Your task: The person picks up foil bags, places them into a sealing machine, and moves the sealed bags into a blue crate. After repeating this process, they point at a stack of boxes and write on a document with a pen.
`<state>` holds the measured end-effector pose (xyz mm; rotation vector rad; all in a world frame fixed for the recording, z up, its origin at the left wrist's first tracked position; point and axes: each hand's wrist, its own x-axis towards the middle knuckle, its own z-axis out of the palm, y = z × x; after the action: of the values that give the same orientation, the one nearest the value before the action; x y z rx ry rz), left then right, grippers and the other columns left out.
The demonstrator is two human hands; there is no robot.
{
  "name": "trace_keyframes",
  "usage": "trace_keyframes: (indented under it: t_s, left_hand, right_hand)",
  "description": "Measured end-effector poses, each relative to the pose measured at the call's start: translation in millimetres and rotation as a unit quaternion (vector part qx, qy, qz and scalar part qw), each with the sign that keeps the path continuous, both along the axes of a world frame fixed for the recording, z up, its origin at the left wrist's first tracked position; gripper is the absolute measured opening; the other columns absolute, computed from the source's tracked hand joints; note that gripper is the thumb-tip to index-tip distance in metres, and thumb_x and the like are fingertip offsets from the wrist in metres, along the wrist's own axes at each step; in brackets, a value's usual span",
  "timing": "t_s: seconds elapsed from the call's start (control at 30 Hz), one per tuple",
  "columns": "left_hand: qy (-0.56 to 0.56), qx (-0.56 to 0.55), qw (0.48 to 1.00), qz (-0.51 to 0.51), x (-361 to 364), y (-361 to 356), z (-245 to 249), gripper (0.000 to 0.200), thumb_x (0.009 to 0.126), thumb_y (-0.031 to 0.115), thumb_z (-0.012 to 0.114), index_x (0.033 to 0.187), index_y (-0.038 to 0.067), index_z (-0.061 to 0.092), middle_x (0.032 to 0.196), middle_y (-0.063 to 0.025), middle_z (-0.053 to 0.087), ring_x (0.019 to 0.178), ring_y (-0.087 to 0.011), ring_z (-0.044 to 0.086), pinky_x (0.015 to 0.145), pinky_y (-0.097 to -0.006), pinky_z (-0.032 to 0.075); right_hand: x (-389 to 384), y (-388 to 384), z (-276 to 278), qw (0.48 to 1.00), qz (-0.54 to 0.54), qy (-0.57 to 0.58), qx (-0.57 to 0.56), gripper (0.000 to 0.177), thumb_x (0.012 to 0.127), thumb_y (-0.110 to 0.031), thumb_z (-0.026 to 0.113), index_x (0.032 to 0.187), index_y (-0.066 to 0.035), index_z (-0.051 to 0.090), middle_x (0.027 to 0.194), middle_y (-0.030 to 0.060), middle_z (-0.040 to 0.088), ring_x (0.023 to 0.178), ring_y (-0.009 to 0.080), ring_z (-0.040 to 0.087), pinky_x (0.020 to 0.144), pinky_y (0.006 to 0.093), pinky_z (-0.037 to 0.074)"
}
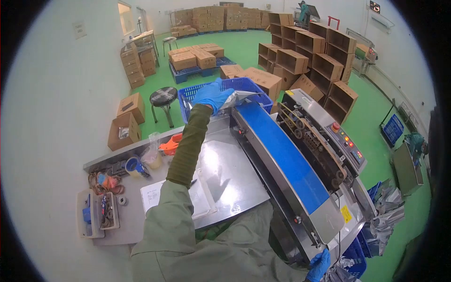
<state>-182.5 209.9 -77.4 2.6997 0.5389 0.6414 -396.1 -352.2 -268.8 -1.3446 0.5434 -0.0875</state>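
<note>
My left hand (211, 97), in a blue glove, reaches to the far end of the blue conveyor belt (282, 152). Its fingers are closed on a silver foil bag (238, 97) over the rim of a blue plastic basket (256, 87). At the near end of the belt, low in the view, is my right hand (319, 265), also gloved in blue. Its fingers look curled together, and what they hold, if anything, is hidden. Beside the belt stands the sealing machine (324, 136) with rollers, lit buttons and a red knob.
A steel table (230, 164) bears papers (199, 199), a tape roll (135, 167), an orange tool (170, 144) and a tool bin (89, 214). Silver bags (385, 211) lie at lower right. Beyond are a stool (163, 97), open cartons (291, 61) and a pallet (188, 74). Other people work farther off.
</note>
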Motion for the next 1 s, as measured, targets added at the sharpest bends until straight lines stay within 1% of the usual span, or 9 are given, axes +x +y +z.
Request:
trace_keyframes:
  t_s: [0.13, 0.2, 0.3, 0.37, 0.5, 0.67, 0.73, 0.87, 1.0]
  left_hand:
    - [-0.095, -0.027, 0.99, -0.096, -34.1, -5.7, -36.4, 0.074, 0.079, 0.05, 0.055, 0.129, 0.001, 0.032, 0.097, -0.0203, 0.061, 0.087, -0.033, 0.061, 0.084, -0.0389, 0.044]
    - [-0.165, -0.164, 0.969, -0.089, -75.0, -1.3, -65.1, 0.073, 0.077, 0.046, 0.061, 0.12, -0.006, 0.034, 0.082, -0.0188, 0.06, 0.077, -0.0297, 0.061, 0.07, -0.0375, 0.048]
    - [-0.19, -0.31, 0.931, 0.023, -146.7, 14.2, -113.3, 0.053, 0.079, 0.042, 0.062, 0.1, -0.003, 0.045, 0.063, -0.0102, 0.055, 0.061, -0.0242, 0.058, 0.06, -0.036, 0.047]
    - [-0.196, -0.14, 0.95, 0.198, -199.9, 43.2, -149.5, 0.042, 0.08, 0.041, 0.061, 0.081, 0.001, 0.048, 0.063, -0.012, 0.055, 0.058, -0.0266, 0.055, 0.058, -0.0383, 0.045]
    - [-0.023, -0.127, 0.925, 0.358, -317.7, 79.6, -258.1, 0.044, 0.081, 0.047, 0.056, 0.075, 0.005, 0.048, 0.064, -0.0153, 0.055, 0.059, -0.0345, 0.053, 0.058, -0.0437, 0.041]
    - [0.032, -0.143, 0.867, 0.476, -405.9, 72.7, -344.5, 0.041, 0.084, 0.042, 0.055, 0.073, 0.004, 0.048, 0.061, -0.0139, 0.052, 0.057, -0.0289, 0.051, 0.057, -0.0406, 0.041]
    - [-0.008, -0.113, 0.869, 0.482, -417.9, 70.3, -368.9, 0.036, 0.083, 0.043, 0.054, 0.076, 0.008, 0.05, 0.064, -0.0111, 0.057, 0.059, -0.0313, 0.056, 0.058, -0.0423, 0.043]
    - [0.019, -0.119, 0.866, 0.484, -412.9, 70.2, -360.0, 0.032, 0.082, 0.04, 0.056, 0.078, 0.009, 0.052, 0.063, -0.0084, 0.057, 0.057, -0.028, 0.055, 0.056, -0.0406, 0.043]
    - [0.066, -0.12, 0.88, 0.455, -408.2, 71.2, -357.4, 0.029, 0.081, 0.037, 0.06, 0.079, 0.009, 0.053, 0.061, -0.0064, 0.056, 0.054, -0.0246, 0.055, 0.053, -0.0372, 0.043]
  right_hand:
    - [11.6, -20.6, -50.0, 0.997, -0.007, -0.066, -0.05, 0.029, 0.09, -0.036, 0.049, 0.07, -0.015, 0.049, 0.055, -0.0033, 0.044, 0.042, 0.0053, 0.039, 0.035, 0.0186, 0.026]
    - [16.9, -14.7, -44.8, 0.994, 0.074, -0.052, -0.064, 0.028, 0.092, -0.032, 0.047, 0.097, -0.008, 0.06, 0.073, -0.0009, 0.056, 0.045, 0.0009, 0.038, 0.036, 0.0155, 0.024]
    - [23.2, 61.1, 3.7, 0.935, 0.25, -0.048, -0.247, 0.059, 0.092, -0.047, 0.032, 0.134, -0.005, 0.035, 0.095, 0.01, 0.061, 0.037, 0.0009, 0.031, 0.034, 0.0137, 0.022]
    - [47.8, 90.1, 4.4, 0.911, 0.36, -0.044, -0.195, 0.047, 0.092, -0.035, 0.042, 0.126, -0.003, 0.043, 0.091, 0.0071, 0.06, 0.044, 0.0007, 0.035, 0.041, 0.0131, 0.026]
    - [89.2, 230.1, 3.1, 0.873, 0.434, -0.025, -0.223, 0.024, 0.084, -0.008, 0.056, 0.107, -0.003, 0.056, 0.084, 0.0002, 0.056, 0.073, 0.0062, 0.05, 0.063, 0.0216, 0.042]
    - [112.5, 393.7, -58.6, 0.598, 0.591, -0.347, -0.415, 0.035, 0.082, -0.008, 0.053, 0.115, -0.017, 0.055, 0.085, 0.009, 0.058, 0.064, 0.024, 0.059, 0.057, 0.0337, 0.045]
    - [110.3, 446.8, -72.0, 0.464, 0.631, -0.352, -0.512, 0.038, 0.082, -0.007, 0.048, 0.118, -0.018, 0.053, 0.09, 0.0102, 0.059, 0.068, 0.0295, 0.059, 0.057, 0.0385, 0.047]
    - [107.2, 500.2, -124.0, 0.412, 0.631, -0.402, -0.52, 0.037, 0.082, -0.007, 0.045, 0.116, -0.019, 0.053, 0.089, 0.0096, 0.06, 0.066, 0.0285, 0.06, 0.056, 0.0384, 0.048]
    - [112.1, 506.7, -137.2, 0.462, 0.612, -0.401, -0.501, 0.024, 0.081, -0.01, 0.051, 0.103, -0.017, 0.055, 0.079, 0.0074, 0.061, 0.06, 0.0276, 0.06, 0.054, 0.0367, 0.048]
